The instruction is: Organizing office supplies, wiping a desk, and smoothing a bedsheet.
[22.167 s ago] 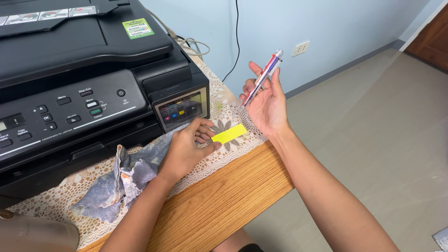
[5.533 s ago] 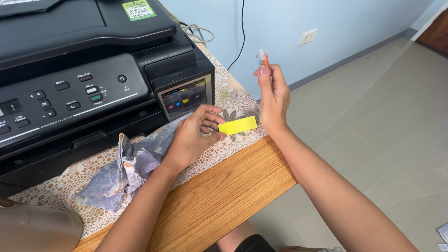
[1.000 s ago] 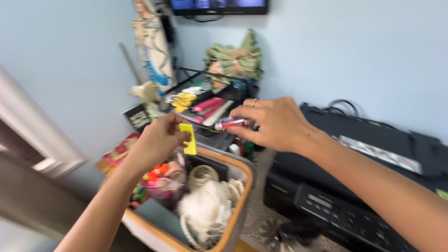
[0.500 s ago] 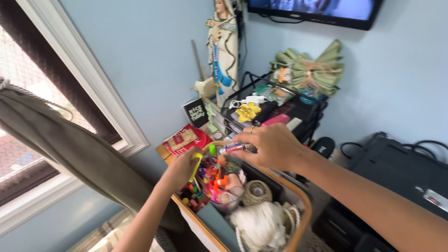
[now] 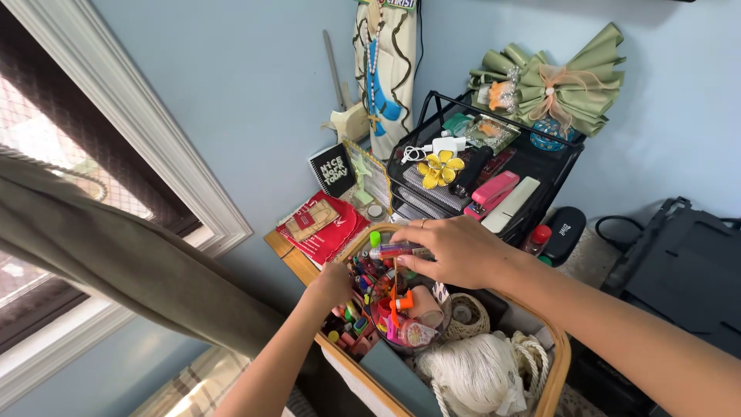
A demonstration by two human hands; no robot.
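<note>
My right hand (image 5: 455,251) pinches a clear multi-colour pen (image 5: 392,249), held level just above a wood-rimmed basket (image 5: 562,357). A cup of pens and markers (image 5: 390,309) stands in the basket right under the pen. My left hand (image 5: 333,283) reaches down into the basket's left corner, fingers buried among the markers. The yellow paper strip it carried is out of sight, so what it grips is hidden. A ball of white cord (image 5: 471,374) fills the near part of the basket.
Behind the basket a black mesh desk tray (image 5: 540,158) holds a pink stapler (image 5: 494,189) and a yellow flower (image 5: 438,170). A black printer (image 5: 687,270) sits at right. A red packet (image 5: 324,224) lies left of the basket. A grey curtain (image 5: 116,255) and a window frame (image 5: 131,131) are at left.
My left hand has dropped from above the basket into the markers, and the yellow strip is no longer seen. My right hand with the pen has stayed over the basket.
</note>
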